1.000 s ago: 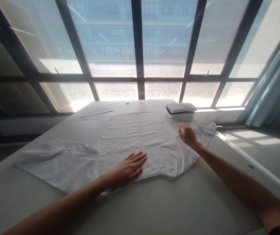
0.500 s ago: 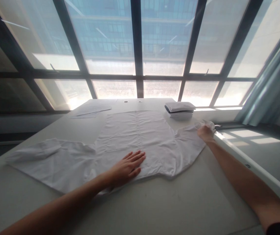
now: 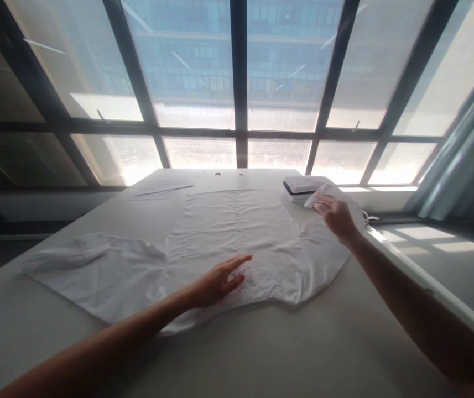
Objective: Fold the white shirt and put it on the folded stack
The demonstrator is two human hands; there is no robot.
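Observation:
A white long-sleeved shirt (image 3: 228,221) lies spread on the white table, its button line running down the middle. One sleeve stretches out to the left. Over the lower middle of the shirt is my left hand (image 3: 220,281), fingers extended and thumb apart, holding nothing; whether it touches the cloth I cannot tell. My right hand (image 3: 336,218) pinches the end of the right sleeve and holds it raised above the table, near the folded stack. The cloth hangs from the fingers towards the right table edge.
A stack of folded white cloth (image 3: 303,185) with a dark layer stands at the back right. Sheets of paper (image 3: 160,190) lie at the back left. Beyond the table (image 3: 286,348) are large framed windows, with a grey-blue curtain (image 3: 461,143) on the right.
My right hand has lifted the sleeve end from the right table edge and carried it left towards the stack. My left hand has turned from flat on the shirt to thumb-up.

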